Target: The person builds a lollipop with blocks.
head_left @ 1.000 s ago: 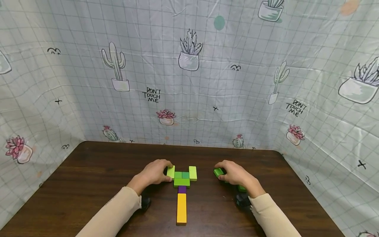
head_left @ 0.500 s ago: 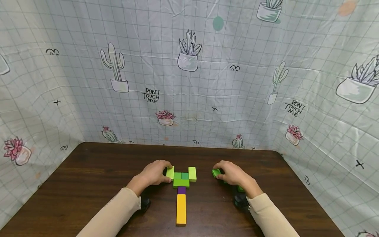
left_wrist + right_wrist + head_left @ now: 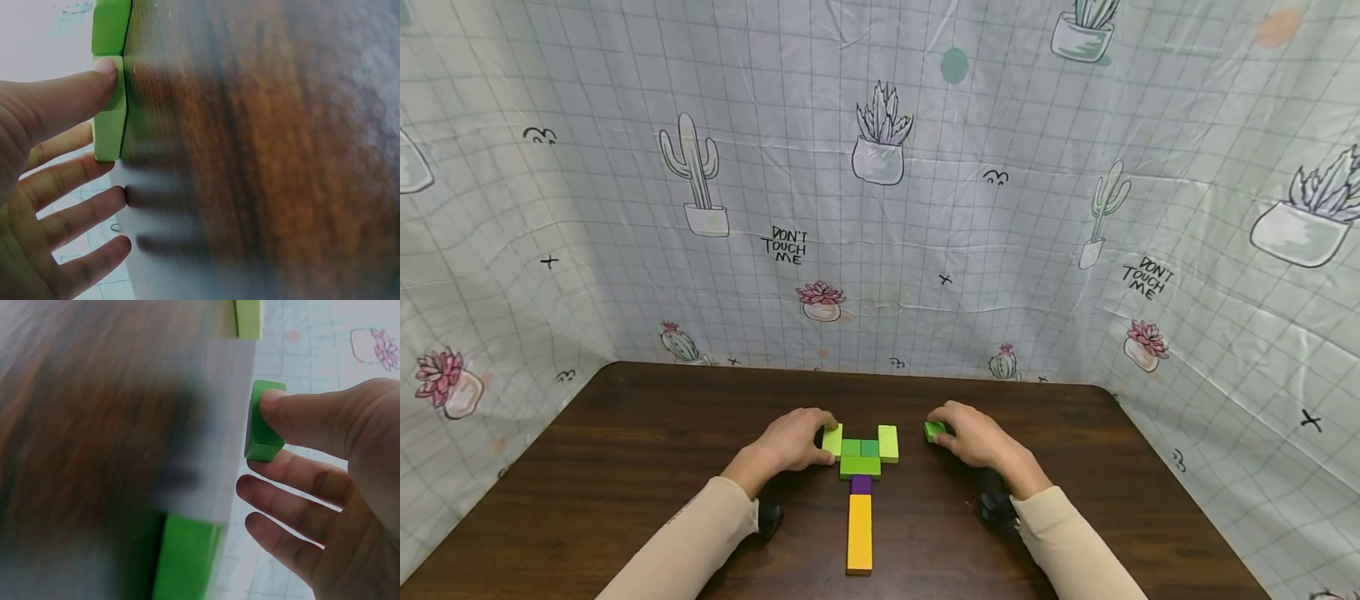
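Note:
My left hand [image 3: 788, 438] pinches a light green block [image 3: 832, 442] at the left of a flat block layout, thumb on its near side. A matching pale green block [image 3: 888, 444] stands at the layout's right, with two small darker green blocks [image 3: 860, 448] between them and a wider green block [image 3: 860, 467] just below. A purple block [image 3: 861, 485] and a long yellow block [image 3: 860, 534] form a line toward me. To the right, my right hand [image 3: 976, 435] holds a small green block [image 3: 267, 422] between thumb and fingers; the block looks lifted off the table.
Another green block [image 3: 187, 557] lies on the table by the right wrist; the arm hides it in the head view. Around the dark wooden table [image 3: 647, 400] hangs a grid-patterned curtain [image 3: 880, 225]. Each wrist carries a black camera [image 3: 996, 504].
The right hand has shifted left with the small green block, nearer the layout. My left hand keeps its place at the light green block.

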A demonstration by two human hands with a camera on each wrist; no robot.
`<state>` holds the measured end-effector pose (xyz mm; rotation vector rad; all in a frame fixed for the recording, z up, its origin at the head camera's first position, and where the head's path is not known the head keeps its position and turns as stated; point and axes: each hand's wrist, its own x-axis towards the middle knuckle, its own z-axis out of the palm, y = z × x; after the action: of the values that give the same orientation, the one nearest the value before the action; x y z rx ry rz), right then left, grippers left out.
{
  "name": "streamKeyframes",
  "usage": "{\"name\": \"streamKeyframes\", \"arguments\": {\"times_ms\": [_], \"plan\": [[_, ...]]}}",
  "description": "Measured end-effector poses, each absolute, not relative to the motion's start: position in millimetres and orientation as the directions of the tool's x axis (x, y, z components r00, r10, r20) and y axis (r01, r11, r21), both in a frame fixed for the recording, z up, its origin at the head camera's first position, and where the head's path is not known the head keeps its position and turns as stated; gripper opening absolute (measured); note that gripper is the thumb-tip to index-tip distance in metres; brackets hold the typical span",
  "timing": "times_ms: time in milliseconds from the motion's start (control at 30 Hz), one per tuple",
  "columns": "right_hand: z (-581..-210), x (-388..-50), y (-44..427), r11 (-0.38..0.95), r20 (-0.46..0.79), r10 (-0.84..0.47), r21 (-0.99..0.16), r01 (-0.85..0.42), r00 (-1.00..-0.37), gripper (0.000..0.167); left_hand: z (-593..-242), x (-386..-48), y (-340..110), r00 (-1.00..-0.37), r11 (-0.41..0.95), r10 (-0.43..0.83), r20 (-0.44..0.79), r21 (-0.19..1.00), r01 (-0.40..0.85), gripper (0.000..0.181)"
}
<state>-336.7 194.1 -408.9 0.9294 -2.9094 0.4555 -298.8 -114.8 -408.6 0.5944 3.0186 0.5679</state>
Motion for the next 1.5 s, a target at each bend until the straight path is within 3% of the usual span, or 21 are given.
{"name": "streamKeyframes", "arguments": {"times_ms": [167, 600, 1500], "plan": [[-403.2, -337.2, 180.3, 0.777, 0.147, -0.555, -0.261, -0.573, -0.819, 0.028, -407.3, -298.9, -114.5, -0.929, 0.863, 0.367, 0.056, 0.353, 0.362, 0.051], [-401.9, -343.0, 135.5, 0.683, 0.195, -0.661, -0.244, -0.689, -0.725, 0.031, -409.2, -300.5, -113.6, -0.930, 0.866, 0.363, 0.050, 0.350, 0.357, 0.051], [-412.4, -354.1, 81.0, 0.683, 0.059, -0.666, -0.354, -0.639, -0.744, 0.033, -410.3, -300.6, -114.7, -0.930, 0.865, 0.364, 0.048, 0.353, 0.357, 0.051]]}}
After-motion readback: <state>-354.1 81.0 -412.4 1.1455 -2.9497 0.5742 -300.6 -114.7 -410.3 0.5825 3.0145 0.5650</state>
